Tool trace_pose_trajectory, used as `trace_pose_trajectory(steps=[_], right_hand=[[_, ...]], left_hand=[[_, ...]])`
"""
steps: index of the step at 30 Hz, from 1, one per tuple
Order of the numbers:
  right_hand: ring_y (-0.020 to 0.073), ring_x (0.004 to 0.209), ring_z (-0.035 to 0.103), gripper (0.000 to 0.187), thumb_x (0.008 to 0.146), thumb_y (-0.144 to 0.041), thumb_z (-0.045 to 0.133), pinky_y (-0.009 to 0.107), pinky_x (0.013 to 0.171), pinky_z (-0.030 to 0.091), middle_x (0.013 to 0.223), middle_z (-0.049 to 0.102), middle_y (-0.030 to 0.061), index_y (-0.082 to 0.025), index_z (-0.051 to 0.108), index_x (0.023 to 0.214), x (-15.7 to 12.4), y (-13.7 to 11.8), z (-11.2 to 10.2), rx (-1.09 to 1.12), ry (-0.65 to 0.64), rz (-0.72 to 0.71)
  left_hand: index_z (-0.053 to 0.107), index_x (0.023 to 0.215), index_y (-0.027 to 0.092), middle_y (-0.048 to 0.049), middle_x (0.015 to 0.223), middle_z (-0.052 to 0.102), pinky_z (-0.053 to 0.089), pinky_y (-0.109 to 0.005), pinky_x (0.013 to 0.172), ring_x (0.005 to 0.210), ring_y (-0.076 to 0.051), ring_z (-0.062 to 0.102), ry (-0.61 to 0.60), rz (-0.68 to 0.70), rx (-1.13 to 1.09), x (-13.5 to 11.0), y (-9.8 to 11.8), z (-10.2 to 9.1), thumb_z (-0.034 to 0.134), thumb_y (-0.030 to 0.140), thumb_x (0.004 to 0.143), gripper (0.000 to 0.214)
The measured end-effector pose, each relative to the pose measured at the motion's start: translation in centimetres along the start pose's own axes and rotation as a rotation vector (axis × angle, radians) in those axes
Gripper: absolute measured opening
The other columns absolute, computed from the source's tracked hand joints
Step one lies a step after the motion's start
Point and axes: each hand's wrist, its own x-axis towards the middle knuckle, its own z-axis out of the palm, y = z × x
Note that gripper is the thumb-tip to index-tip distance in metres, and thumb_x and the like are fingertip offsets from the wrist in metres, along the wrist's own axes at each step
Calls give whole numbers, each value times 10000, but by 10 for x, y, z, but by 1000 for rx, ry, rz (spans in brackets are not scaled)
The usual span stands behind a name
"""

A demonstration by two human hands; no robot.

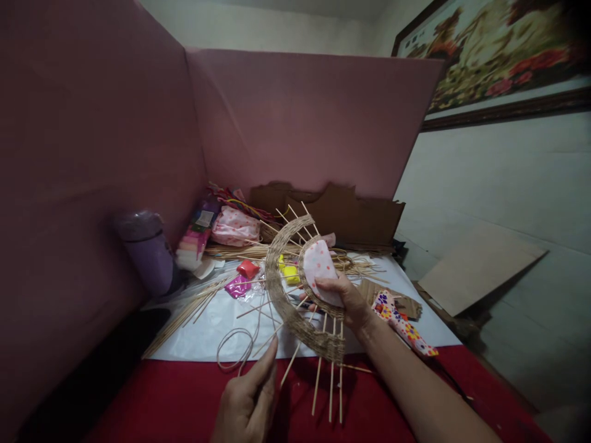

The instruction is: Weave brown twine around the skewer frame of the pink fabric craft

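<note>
A half-round woven frame [282,295] of thin wooden sticks, with a wide brown band of twisted cord, is held up over the table. At its inner part is a half-disc of white cloth [318,261] with pinkish-red dots. My right hand [344,295] is closed on this inner part, thumb on the cloth and fingers behind. Below and to the left of the band, my left hand [247,397] is closed, its fingertips near the stick ends. A loop of thin cord [219,351] runs down to it; the exact pinch is hidden.
Loose sticks [184,314] lie at the left on the white sheet [194,341], near red [248,269] and magenta packets [237,287]. A purple bottle [150,258] stands at the left. A flowered strip [406,326] lies right. Torn cardboard [318,212] leans at the back.
</note>
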Motion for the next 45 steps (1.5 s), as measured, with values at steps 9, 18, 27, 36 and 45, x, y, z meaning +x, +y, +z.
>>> trace_pose_trajectory(steps=[9,18,27,36,45], right_hand=[[231,623,672,263,647,-177,671,314,470,564,730,675,57,-130,586,891,1,2,0,-12,74,-53],[234,638,672,282,639,-196,686,340,488,569,772,685,73,-136,583,894,0,5,3,-4,105,-70],[240,631,675,266,632,-166,680,344,482,571,751,686,72,-132,581,876,0,8,7,23,151,-94],[227,564,665,257,612,-163,684,303,420,546,716,696,80,-123,589,847,-1,6,11,28,213,-83],[236,571,669,236,612,-153,677,325,458,565,724,700,96,-116,599,832,-1,7,11,44,193,-96]], left_hand=[[466,1284,120,43,558,303,299,-151,455,473,-78,255,-48,136,168,0,-1,3,380,283,847,475],[432,1303,81,44,539,283,264,-157,439,449,-81,303,-67,156,242,1,0,5,329,233,854,485],[360,1347,95,22,507,513,336,-164,440,424,-90,453,-74,278,479,3,-4,7,298,217,888,478],[260,1379,53,-20,601,634,405,-159,454,470,-104,577,-93,520,695,6,-13,3,343,183,896,507],[208,1405,107,5,558,593,399,-165,435,452,-104,566,-31,629,734,4,-19,8,336,194,905,523]])
